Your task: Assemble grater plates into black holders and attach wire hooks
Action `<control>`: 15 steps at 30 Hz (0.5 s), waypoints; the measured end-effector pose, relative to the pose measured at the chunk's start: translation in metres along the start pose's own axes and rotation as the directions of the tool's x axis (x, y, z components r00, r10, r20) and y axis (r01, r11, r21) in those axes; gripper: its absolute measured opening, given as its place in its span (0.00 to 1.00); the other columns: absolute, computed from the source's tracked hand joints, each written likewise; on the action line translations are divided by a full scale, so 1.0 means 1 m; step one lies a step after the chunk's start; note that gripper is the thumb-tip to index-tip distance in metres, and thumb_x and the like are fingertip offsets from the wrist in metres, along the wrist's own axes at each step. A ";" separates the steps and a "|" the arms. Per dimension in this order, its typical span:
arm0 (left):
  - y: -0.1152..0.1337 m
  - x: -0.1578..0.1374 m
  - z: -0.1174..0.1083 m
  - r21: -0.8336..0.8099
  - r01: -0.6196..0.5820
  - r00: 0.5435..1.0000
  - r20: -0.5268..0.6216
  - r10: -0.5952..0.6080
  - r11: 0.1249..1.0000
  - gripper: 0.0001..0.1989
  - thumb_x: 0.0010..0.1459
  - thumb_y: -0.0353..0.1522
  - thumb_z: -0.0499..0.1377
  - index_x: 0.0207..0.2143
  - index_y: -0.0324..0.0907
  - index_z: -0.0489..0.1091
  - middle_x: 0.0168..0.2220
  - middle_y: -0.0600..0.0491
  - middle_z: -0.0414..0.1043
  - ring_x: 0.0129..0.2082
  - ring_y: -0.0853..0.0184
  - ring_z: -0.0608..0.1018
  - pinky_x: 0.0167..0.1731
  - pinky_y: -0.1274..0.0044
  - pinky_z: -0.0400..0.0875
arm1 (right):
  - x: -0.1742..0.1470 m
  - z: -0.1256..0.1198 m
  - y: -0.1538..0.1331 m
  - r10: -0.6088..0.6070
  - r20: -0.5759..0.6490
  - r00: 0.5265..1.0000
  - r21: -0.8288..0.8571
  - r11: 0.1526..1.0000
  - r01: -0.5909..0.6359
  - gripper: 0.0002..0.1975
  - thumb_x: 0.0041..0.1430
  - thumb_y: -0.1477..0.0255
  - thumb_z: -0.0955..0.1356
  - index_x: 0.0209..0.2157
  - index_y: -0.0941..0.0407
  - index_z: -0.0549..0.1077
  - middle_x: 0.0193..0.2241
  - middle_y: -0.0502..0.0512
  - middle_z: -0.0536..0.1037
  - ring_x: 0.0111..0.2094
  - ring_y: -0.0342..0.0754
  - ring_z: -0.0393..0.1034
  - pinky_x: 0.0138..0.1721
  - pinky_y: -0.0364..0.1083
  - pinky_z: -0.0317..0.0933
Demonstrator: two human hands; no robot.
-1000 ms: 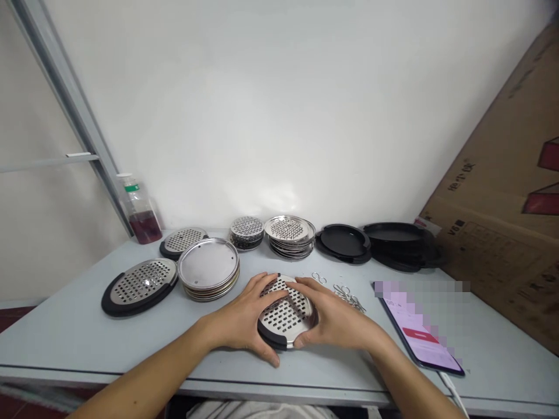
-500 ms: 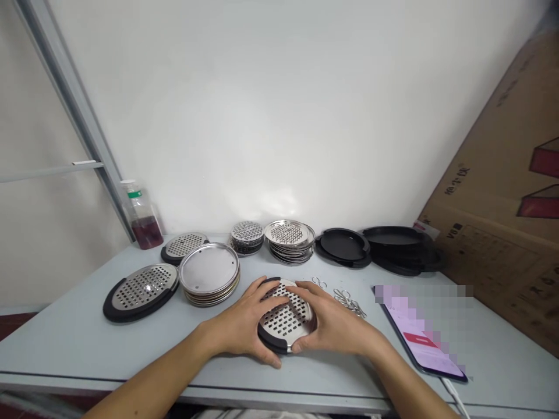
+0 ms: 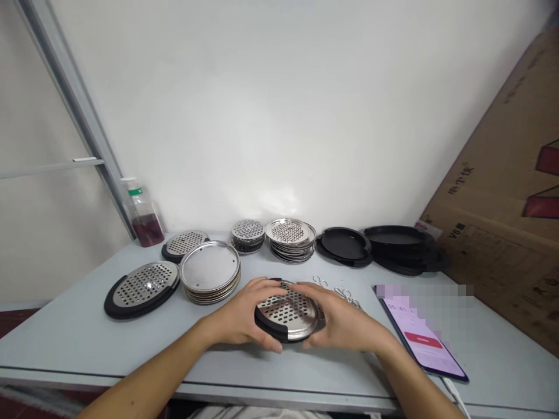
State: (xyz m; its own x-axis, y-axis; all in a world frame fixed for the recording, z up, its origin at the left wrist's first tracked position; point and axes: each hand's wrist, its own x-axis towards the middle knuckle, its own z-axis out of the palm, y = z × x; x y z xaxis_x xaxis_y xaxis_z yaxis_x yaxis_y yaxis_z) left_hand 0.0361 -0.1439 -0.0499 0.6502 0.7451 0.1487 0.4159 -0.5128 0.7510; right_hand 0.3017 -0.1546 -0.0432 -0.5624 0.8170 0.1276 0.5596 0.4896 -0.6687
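Observation:
Both hands hold a round metal disc with slot-like holes, set in a black rim [image 3: 286,311], near the front of the table. My left hand [image 3: 244,314] curls round its left side, thumb at the near edge and fingers at the far edge. Around the right side curls my right hand [image 3: 343,317], with its thumb low on the near edge. The disc is tilted slightly, its near rim a little off the table. Under my fingers, the far and right parts of the rim are partly hidden. Small bent wire pieces [image 3: 347,295] lie just beyond my right hand.
Similar black-rimmed discs [image 3: 142,288] lie at left, beside a stack of plain metal plates [image 3: 209,266]. Behind stand two stacks of perforated discs [image 3: 248,231], black trays [image 3: 345,244] and a bottle [image 3: 146,224]. At right are a phone [image 3: 421,331] with a cable and a cardboard box [image 3: 493,233].
The disc has tilted, so its near edge sits higher and more of the black rim shows. My right hand has shifted outward to the right, and its fingers cover less of the disc.

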 end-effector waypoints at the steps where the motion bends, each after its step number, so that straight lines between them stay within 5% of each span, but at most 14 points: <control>1: 0.001 0.000 -0.001 -0.082 0.014 1.000 -0.013 -0.015 0.997 0.46 0.36 0.46 0.74 0.59 0.48 0.66 0.62 0.46 0.61 0.62 0.49 0.62 0.63 0.61 0.53 | 0.000 -0.002 -0.001 0.000 -0.029 1.000 0.029 1.000 0.001 0.46 0.38 0.64 0.79 0.60 0.50 0.66 0.60 0.59 0.68 0.59 0.61 0.63 0.60 0.56 0.57; 6: 0.004 0.000 -0.004 -0.474 0.029 0.999 -0.026 -0.047 0.880 0.33 0.53 0.50 0.64 0.57 0.43 0.68 0.55 0.46 0.71 0.55 0.52 0.71 0.57 0.64 0.62 | 0.006 -0.004 0.001 0.138 -0.279 0.950 0.152 0.984 -0.098 0.32 0.50 0.60 0.74 0.56 0.55 0.70 0.47 0.60 0.78 0.48 0.58 0.73 0.51 0.55 0.65; 10: 0.005 0.001 0.000 -0.488 -0.013 0.998 -0.058 -0.017 0.873 0.31 0.59 0.50 0.59 0.59 0.42 0.67 0.51 0.46 0.73 0.51 0.54 0.73 0.52 0.67 0.64 | 0.011 0.000 0.004 0.182 -0.433 0.883 0.121 0.982 -0.143 0.28 0.54 0.57 0.72 0.54 0.54 0.72 0.41 0.58 0.80 0.38 0.54 0.75 0.41 0.52 0.69; 15: 0.006 0.003 0.004 -0.476 -0.056 0.990 -0.142 -0.014 0.878 0.27 0.62 0.43 0.59 0.60 0.42 0.65 0.50 0.48 0.74 0.51 0.57 0.74 0.51 0.70 0.66 | 0.014 0.002 0.004 0.164 -0.492 0.855 0.133 0.985 -0.112 0.26 0.55 0.58 0.71 0.53 0.55 0.72 0.44 0.58 0.80 0.41 0.53 0.75 0.39 0.50 0.70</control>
State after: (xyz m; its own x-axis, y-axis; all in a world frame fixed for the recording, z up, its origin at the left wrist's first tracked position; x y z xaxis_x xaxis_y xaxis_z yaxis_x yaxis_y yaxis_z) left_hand 0.0433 -0.1463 -0.0473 0.5479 0.8049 0.2280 0.0258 -0.2887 0.9571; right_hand 0.2945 -0.1417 -0.0452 -0.0899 0.9286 0.3601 0.5332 0.3502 -0.7701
